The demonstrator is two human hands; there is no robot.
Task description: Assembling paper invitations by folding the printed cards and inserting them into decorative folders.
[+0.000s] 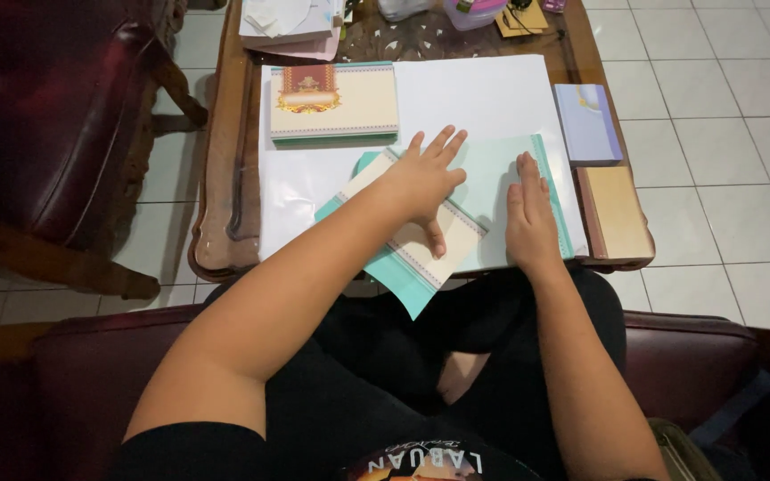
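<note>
Head view: nearest the camera are the person's crossed legs in dark trousers on a dark red seat, with both bare forearms reaching out toward 12 o'clock over a wooden table (pixel 216 205). The left hand (pixel 425 183) lies flat, fingers spread, palm down on a cream card with a patterned border (pixel 456 236), which sits tilted on a teal sheet (pixel 407 281) whose corner juts off the table edge toward 6 o'clock. The right hand (pixel 528 214) is also open and flat, fingers together, pressing on a pale green sheet (pixel 492 174) just at 3 o'clock of the left hand. Neither hand grips anything. All of these rest on a large white sheet (pixel 483 93). At 11 o'clock of the left hand is a stack of cream cards with a red and gold emblem (pixel 333 102). At 3 o'clock of the right hand lie a lilac stack (pixel 587 123) and a tan stack (pixel 617 209).
</note>
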